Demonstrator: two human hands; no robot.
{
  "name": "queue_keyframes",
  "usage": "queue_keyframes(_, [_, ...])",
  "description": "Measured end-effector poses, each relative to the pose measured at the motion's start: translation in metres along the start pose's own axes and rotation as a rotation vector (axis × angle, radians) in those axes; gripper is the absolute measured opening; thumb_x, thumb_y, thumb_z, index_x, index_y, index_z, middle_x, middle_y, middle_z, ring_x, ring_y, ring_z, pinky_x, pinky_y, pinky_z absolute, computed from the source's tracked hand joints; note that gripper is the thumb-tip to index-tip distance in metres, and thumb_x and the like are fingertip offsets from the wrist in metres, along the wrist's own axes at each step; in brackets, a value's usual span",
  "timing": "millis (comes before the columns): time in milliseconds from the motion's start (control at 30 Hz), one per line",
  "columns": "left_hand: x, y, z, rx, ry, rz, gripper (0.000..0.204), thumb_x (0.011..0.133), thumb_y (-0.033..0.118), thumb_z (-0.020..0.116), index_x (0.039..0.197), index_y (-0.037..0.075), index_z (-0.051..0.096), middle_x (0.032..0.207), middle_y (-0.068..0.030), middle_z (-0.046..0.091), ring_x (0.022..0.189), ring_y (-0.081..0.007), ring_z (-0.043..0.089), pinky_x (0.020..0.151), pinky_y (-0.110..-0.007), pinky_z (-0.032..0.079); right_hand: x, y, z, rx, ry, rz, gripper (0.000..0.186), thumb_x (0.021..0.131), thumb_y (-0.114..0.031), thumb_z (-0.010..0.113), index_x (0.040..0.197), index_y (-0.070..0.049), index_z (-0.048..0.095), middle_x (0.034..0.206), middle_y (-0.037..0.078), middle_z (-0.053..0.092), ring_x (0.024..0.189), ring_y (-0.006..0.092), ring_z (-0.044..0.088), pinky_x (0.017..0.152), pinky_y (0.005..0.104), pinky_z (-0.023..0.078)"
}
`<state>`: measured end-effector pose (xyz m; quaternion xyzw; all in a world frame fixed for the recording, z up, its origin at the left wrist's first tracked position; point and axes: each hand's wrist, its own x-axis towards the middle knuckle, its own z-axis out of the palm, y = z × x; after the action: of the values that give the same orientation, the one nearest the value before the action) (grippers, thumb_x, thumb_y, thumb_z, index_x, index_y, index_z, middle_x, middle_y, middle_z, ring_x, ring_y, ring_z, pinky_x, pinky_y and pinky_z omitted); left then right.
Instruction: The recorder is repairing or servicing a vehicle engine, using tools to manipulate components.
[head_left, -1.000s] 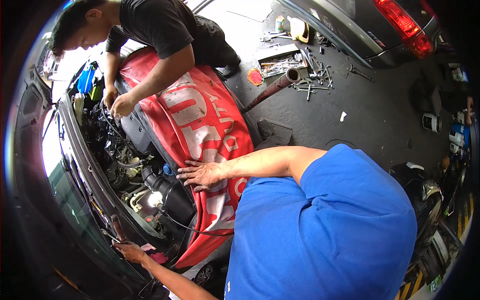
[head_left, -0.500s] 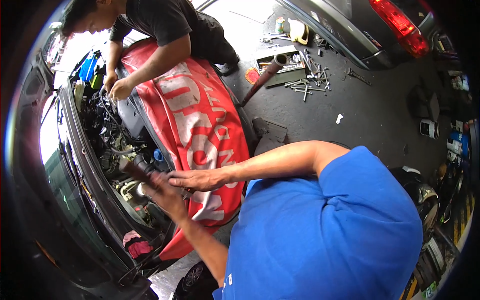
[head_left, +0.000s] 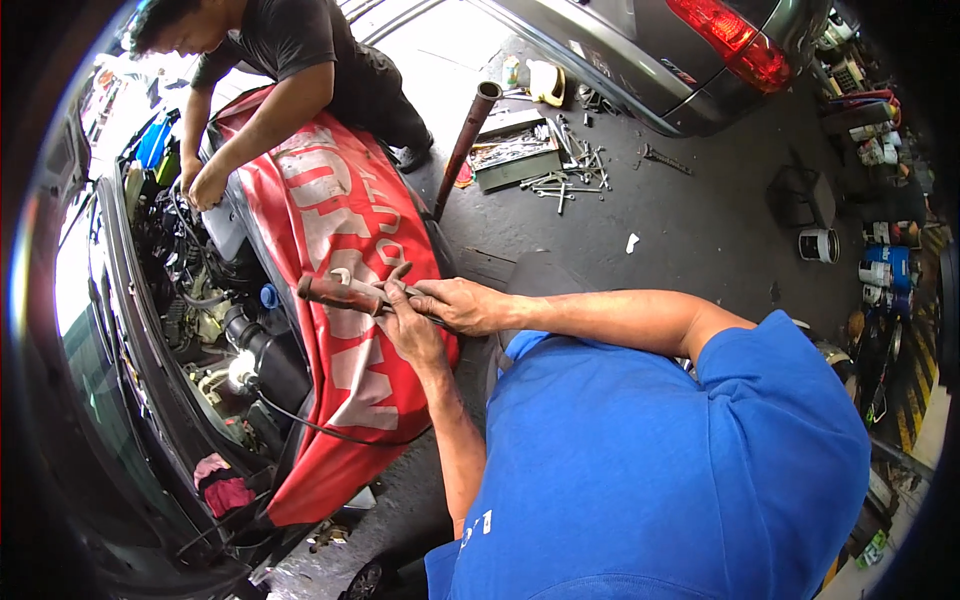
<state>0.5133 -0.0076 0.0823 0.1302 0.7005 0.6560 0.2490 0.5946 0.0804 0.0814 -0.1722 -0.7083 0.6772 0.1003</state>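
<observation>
Over the red fender cover, my two hands meet around a reddish-brown cylindrical tool. My left hand is closed on it, its thick end pointing left toward the engine bay. A small pale metal piece shows beside its upper edge. Just to the right, my right hand is closed on a thin dark metal piece that sticks out between the hands. Whether this is part of the cylindrical tool I cannot tell. A lit lamp with a dark cable sits in the engine bay.
At the upper left a co-worker leans over the engine with both hands in it. A reddish pipe stands beyond the cover. A toolbox and scattered wrenches lie on the floor. Pink cloth rests by the windshield.
My hands have drawn back from over the engine bay to over the red cover, bringing the cylindrical tool along. The lamp's light and cable now show. My view has shifted right.
</observation>
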Motion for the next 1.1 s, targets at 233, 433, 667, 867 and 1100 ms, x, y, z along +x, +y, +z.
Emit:
queue_keyframes(233, [-0.041,-0.001,0.043,-0.268,0.058,0.011,0.04,0.102,0.03,0.037,0.123,-0.003,0.043,0.109,-0.0165,0.064,0.096,-0.02,0.058,0.089,-0.032,0.043,-0.019,0.03,-0.05,0.31,-0.409,0.246,0.04,0.097,-0.041,0.051,0.107,-0.003,0.06,0.078,-0.003,0.054,0.068,0.0069,0.046,0.06,0.0259,0.039])
queue_keyframes(433, [-0.061,-0.111,0.125,-0.237,0.092,-0.002,0.064,0.102,0.047,0.029,0.143,-0.002,0.021,0.105,-0.0197,0.065,0.093,-0.0237,0.061,0.085,-0.034,0.047,-0.058,0.109,-0.123,0.294,-0.58,0.366,0.042,0.097,-0.04,0.053,0.116,-0.003,0.058,0.088,-0.003,0.056,0.078,0.0058,0.049,0.066,0.0251,0.043])
queue_keyframes(667, [-0.104,-0.269,0.258,0.398,-0.079,-0.298,0.057,0.101,0.043,0.04,0.133,-0.004,0.046,0.115,-0.0232,0.062,0.108,-0.024,0.06,0.091,-0.034,0.044,-0.132,0.321,-0.268,0.619,-0.448,0.767,0.034,0.094,-0.028,0.056,0.114,-0.001,0.06,0.09,0.007,0.064,0.072,0.0174,0.062,0.065,0.0328,0.053])
queue_keyframes(867, [-0.171,-0.264,0.292,0.287,-0.113,-0.457,0.043,0.099,0.022,0.051,0.134,-0.002,0.047,0.121,-0.0164,0.061,0.11,-0.0191,0.058,0.095,-0.03,0.044,-0.212,0.424,-0.397,0.892,0.222,0.885,0.016,0.095,-0.018,0.048,0.101,-0.003,0.053,0.073,0.006,0.058,0.058,0.0206,0.059,0.051,0.0358,0.053])
queue_keyframes(1100, [-0.227,-0.252,0.234,0.652,0.276,-0.433,0.043,0.101,0.026,0.047,0.133,-0.001,0.047,0.116,-0.0146,0.062,0.097,-0.0187,0.061,0.086,-0.031,0.049,-0.224,0.602,-0.483,0.583,0.394,1.139,0.017,0.096,-0.013,0.043,0.091,0.0,0.054,0.065,0.004,0.053,0.052,0.0153,0.054,0.044,0.0304,0.049])
